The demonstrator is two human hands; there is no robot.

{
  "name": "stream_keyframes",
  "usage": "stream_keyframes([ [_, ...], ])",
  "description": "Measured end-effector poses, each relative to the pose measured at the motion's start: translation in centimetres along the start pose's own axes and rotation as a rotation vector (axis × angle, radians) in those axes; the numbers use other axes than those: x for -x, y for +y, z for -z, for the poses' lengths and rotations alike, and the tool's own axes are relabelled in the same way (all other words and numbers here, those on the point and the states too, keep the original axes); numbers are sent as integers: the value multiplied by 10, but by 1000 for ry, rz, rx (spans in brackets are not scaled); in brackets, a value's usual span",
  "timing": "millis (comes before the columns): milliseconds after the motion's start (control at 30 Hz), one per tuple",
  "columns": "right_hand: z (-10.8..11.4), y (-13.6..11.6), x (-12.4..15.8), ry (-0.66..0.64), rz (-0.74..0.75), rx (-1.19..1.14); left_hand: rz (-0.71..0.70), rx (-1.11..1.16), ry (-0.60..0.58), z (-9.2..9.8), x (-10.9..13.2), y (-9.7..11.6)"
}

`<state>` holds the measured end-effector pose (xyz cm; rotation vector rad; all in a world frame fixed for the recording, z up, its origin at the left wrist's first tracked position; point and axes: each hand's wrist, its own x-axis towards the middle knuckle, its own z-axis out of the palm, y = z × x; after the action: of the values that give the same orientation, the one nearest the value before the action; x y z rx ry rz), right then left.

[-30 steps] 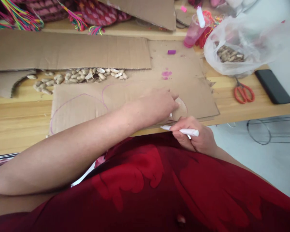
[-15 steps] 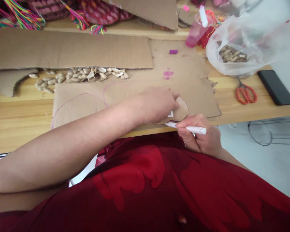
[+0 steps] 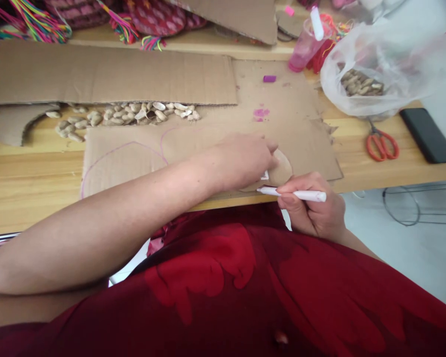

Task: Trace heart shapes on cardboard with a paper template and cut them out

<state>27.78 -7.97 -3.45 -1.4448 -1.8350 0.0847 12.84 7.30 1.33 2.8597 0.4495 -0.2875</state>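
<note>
My right hand is closed round a white marker pen, its tip touching the cardboard at the near table edge. My left hand reaches across from the left and rests on a rounded, pale flat piece with a small white label. Its visible fingers are apart and press on that piece; the others are hidden beneath the hand. Under both lies a cardboard sheet bearing curved purple outlines. My left forearm covers part of the sheet.
Peanuts lie beside a cardboard strip. To the right are red-handled scissors, a black phone and a plastic bag holding peanuts. A purple cap and a pink cup sit further back.
My right hand and the marker have shifted slightly right, and the marker lies flatter. My left hand stays on the pale piece. The whole view has moved a little.
</note>
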Motion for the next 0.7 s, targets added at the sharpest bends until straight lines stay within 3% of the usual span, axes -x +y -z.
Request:
stream_keyframes([
  [300,1,-2,-1,53,-3,103,-2,-5,-8,1,1,-1],
  [467,-3,-6,0,14,21,30,13,13,-18,0,-1,-2],
  [633,-4,-8,2,-65,-48,-74,2,68,25,0,1,-2],
  [700,-4,-7,0,-61,-1,-76,8,102,47,2,1,-2],
])
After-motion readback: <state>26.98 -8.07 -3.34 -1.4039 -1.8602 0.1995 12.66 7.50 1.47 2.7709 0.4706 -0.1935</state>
